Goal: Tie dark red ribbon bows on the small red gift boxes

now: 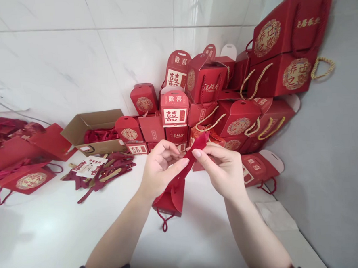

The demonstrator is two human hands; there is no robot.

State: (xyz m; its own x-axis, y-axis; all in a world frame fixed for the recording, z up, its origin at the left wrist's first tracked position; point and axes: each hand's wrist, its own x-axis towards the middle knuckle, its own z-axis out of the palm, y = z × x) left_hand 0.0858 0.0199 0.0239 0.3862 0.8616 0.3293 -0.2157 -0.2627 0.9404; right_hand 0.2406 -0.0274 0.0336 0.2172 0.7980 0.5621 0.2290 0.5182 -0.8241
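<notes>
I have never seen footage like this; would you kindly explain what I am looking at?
There is no machine: a camera worn on a person's head looks down at their own bare hands. The left hand and right hand both pinch a partly folded red box, its cord handle hanging below. Beneath is a white table. Behind stands a pile of gift boxes; to the left are a carton of red ribbons, loose cords and flat red bags.

We see a small red paper box [173, 197] (cord loop [164, 224] dangling below), tilted near centre, flap [198, 144] seemingly stretched up rightward.
</notes>
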